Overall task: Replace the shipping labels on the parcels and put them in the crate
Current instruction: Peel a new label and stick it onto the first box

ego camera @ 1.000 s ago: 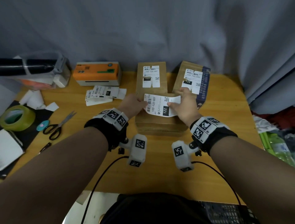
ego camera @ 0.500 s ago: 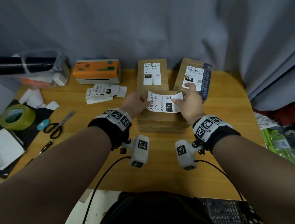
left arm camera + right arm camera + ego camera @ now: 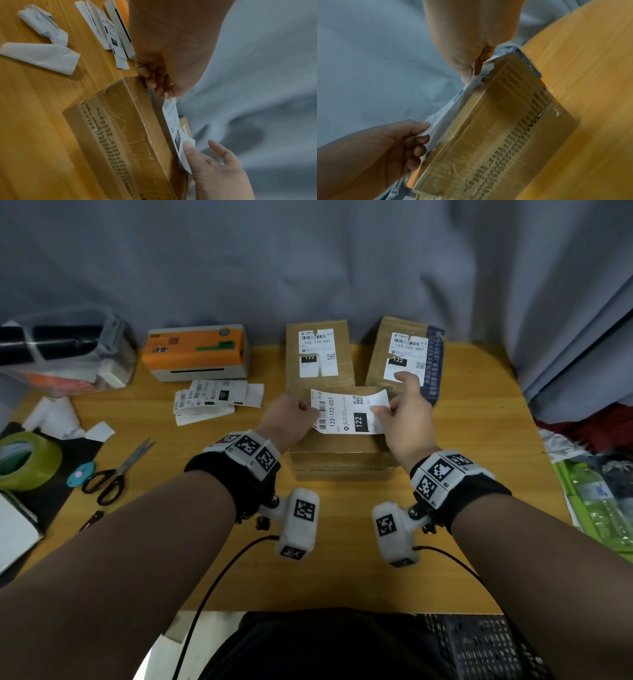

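Fresh shipping label [image 3: 349, 413] held over the near parcel [image 3: 342, 457], mid-tabletop [image 3: 479, 412]. Left hand [image 3: 291, 419] pinches its left edge; right hand [image 3: 406, 419] pinches the right end, index finger straight. Two labelled parcels [image 3: 318, 354] behind; printer [image 3: 197, 350] far left.

On the tabletop [image 3: 479, 405] the near box [image 3: 342, 457] sits at the middle, before two more boxes — one [image 3: 318, 354] straight behind it, the other [image 3: 404, 350] behind and to the right. A label [image 3: 349, 414] hangs just above the near box, between the left hand [image 3: 287, 419] at its left end and the right hand [image 3: 407, 412] at its right. The printer [image 3: 197, 354] stands at the back left, loose labels [image 3: 212, 400] before it. Scissors [image 3: 116, 470] lie nearer on the left — a tape roll [image 3: 27, 460] further left still.
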Tool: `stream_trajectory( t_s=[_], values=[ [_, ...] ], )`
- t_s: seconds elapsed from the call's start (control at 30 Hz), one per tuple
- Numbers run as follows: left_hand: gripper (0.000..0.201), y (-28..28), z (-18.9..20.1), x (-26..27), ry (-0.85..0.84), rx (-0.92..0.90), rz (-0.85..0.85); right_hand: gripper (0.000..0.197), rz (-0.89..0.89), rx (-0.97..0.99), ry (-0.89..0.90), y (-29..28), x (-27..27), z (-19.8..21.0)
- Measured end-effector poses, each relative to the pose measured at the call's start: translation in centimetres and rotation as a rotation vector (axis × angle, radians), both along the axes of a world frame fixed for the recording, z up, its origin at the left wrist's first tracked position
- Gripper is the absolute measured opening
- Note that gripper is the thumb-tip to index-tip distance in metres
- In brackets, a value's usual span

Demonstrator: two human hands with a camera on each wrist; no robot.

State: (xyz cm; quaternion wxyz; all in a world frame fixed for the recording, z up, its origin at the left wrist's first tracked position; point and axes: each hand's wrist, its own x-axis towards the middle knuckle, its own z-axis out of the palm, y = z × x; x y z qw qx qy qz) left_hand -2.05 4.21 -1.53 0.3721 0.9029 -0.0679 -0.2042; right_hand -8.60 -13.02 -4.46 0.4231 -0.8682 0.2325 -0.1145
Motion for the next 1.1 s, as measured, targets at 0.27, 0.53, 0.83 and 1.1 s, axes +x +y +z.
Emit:
stream_trajectory(
  t_s=[0.27,0.53,0.83,1.1],
  values=[
    [0.029,0.1,-0.2,0.0,-0.042,0.032,-0.041,0.056,-0.036,0.008,0.009,0.3,0.0,-0.2],
    [0.029,0.2,-0.6,0.2,-0.056,0.037,-0.084,0.063,0.214,-0.604,0.149,1.1,-0.7,-0.5],
    [0.030,0.1,-1.4,0.3,-0.067,0.039,-0.068,0.089,0.493,-0.702,0.581,-0.1,-1.0,-0.5],
    [0.027,0.4,-1.3,0.5,-0.043,0.013,-0.100,0.086,0.599,-0.656,0.574,5.4,0.0,-0.1]
  ],
)
